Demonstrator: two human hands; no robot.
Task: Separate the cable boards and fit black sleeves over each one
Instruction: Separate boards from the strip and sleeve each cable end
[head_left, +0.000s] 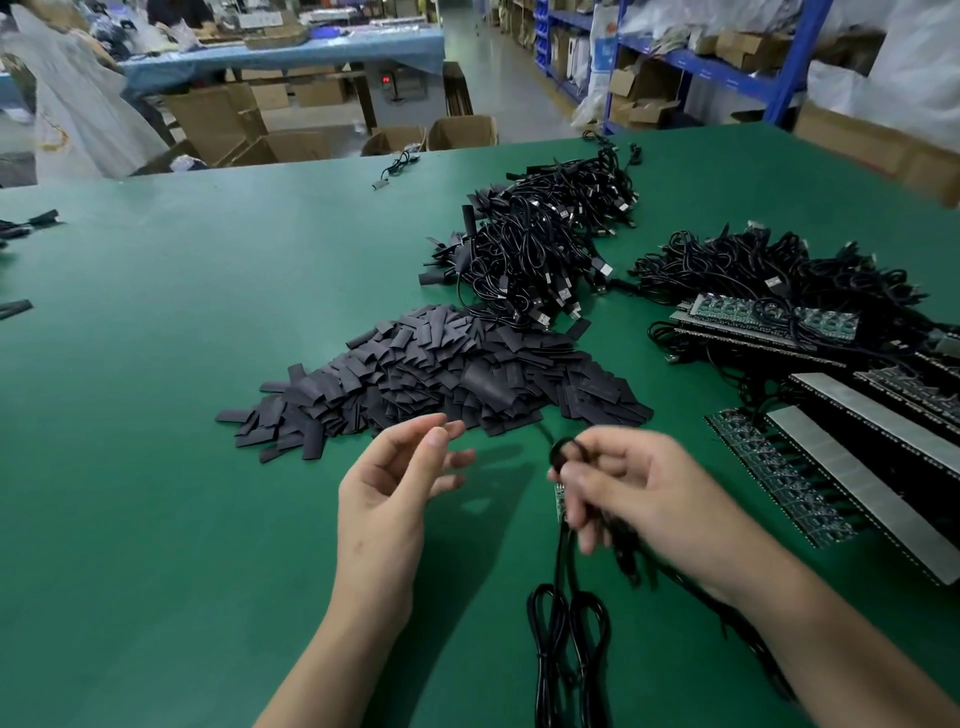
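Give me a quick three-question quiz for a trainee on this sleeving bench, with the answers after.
1. True or false: the left hand holds a sleeve.
2. What does the right hand grip? A: a cable with a small board at its end. B: a sleeve. C: nothing.
3. Fill in: the sleeve pile lies ___ to the person than the cable pile.
Key: 1 false, it is open and empty. 2 A. 3 nearer.
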